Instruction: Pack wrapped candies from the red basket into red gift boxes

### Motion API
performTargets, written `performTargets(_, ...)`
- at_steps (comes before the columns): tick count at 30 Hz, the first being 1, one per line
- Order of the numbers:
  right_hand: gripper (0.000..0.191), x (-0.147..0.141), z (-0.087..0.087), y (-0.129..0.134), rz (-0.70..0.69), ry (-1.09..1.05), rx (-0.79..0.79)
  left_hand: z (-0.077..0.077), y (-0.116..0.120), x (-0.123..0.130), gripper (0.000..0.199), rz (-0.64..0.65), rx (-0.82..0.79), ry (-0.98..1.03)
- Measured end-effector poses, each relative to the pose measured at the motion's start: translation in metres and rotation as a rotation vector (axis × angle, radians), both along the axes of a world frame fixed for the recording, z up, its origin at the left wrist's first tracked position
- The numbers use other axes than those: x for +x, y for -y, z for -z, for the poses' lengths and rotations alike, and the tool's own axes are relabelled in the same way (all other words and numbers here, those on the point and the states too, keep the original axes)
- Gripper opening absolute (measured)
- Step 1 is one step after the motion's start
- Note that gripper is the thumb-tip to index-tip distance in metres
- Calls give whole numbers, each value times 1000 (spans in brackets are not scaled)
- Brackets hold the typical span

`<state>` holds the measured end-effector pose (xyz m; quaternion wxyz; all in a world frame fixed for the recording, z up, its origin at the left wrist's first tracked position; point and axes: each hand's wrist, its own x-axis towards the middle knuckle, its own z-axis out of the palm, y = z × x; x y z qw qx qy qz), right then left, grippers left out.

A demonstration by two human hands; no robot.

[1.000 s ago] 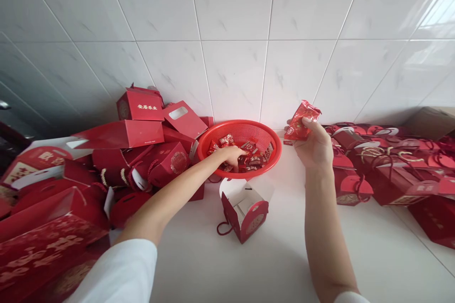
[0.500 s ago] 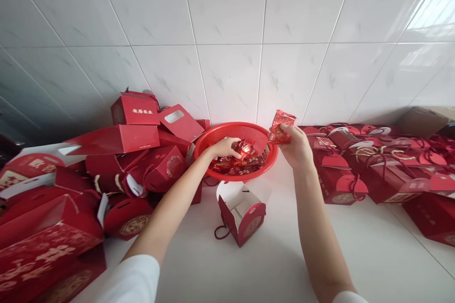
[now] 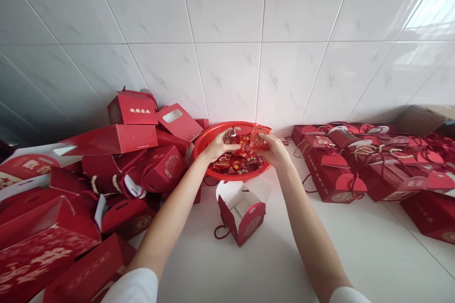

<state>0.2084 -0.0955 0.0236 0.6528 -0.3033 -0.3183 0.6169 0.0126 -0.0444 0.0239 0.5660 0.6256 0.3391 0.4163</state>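
Observation:
A red mesh basket (image 3: 234, 177) stands against the wall with shiny wrapped sweets (image 3: 238, 164) inside. Over its left half, my left hand (image 3: 218, 147) has closed its thumb and fingers round a small shiny dark wrapped piece (image 3: 233, 135). My right hand (image 3: 275, 149) grips a flat red packet (image 3: 259, 137) over the basket's right side, close to my left hand. In front of the basket, an open red box (image 3: 245, 220) with a white inside rests on the white surface, its dark red cord loop at the left.
Red boxes (image 3: 138, 109) are piled loosely at the left, some open and tilted. Closed red boxes with cords (image 3: 334, 175) stand in rows at the right. A brown carton (image 3: 423, 120) is at the far right, by the tiled wall (image 3: 229, 75).
My right hand has moved left and down with the red packet, from beside the basket to over it. My left hand has lifted slightly, now with a small wrapped piece.

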Motion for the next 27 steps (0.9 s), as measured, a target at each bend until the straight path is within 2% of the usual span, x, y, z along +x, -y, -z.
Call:
performTargets(4,26,-3,3,0,-16,23,10,0,0,2,74,6,17,0)
performTargets(8,24,-1,0,0,82,20,20,-3,3,2,73,10,56,-19)
performTargets(12,17,9,-6,-1,174,-80,10,-6,9,2,71,-30,86,-74)
performTargets(15,16,15,-8,0,107,-112,-28,-8,13,5,68,-75,130,-117)
performTargets(18,22,13,-7,3,-13,-34,-32,-10,16,14,66,-114,194,-148)
performTargets(20,26,8,-7,4,-45,-6,-18,-12,18,19,63,-149,236,-160)
performTargets(24,26,2,-10,7,4,-2,3,-16,19,18,63,-191,278,-233)
performTargets(27,24,6,-17,10,49,17,31,-18,19,6,76,-180,275,-343)
